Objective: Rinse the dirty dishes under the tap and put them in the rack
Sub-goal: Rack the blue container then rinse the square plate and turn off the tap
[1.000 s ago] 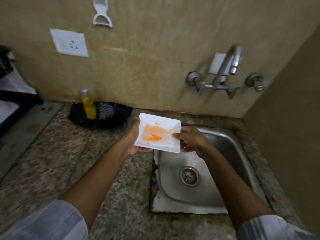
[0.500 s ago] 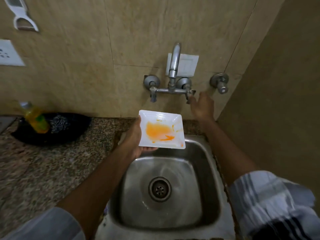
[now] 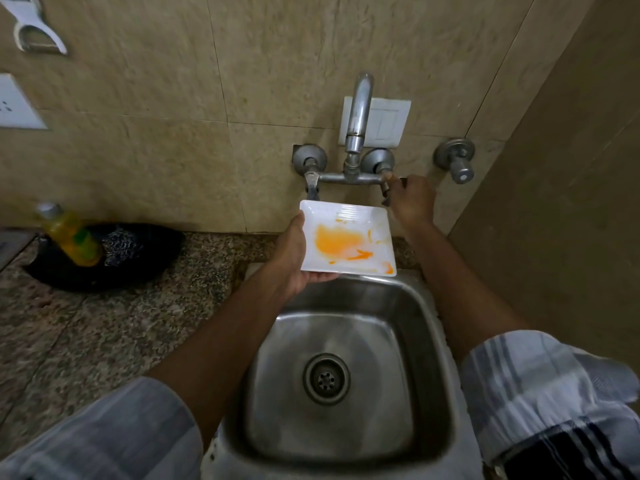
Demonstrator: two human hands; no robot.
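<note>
A white rectangular plate (image 3: 348, 237) smeared with orange sauce is held level over the back rim of the steel sink (image 3: 429, 341). My left hand (image 3: 292, 254) grips the plate's left edge from below. My right hand (image 3: 410, 200) is closed around the right-hand lever of the wall tap (image 3: 358, 129). The spout points down above the plate. No water is running. No rack is in view.
A yellow soap bottle (image 3: 71, 237) and a scrubber (image 3: 117, 244) sit in a black dish (image 3: 145, 261) on the granite counter (image 3: 104, 334) at the left. A second valve (image 3: 455, 159) sticks out of the wall beside the brown side wall at the right.
My right hand let go of the plate and moved up to the tap's right lever. The plate, now in my left hand alone, moved over the sink under the spout.
</note>
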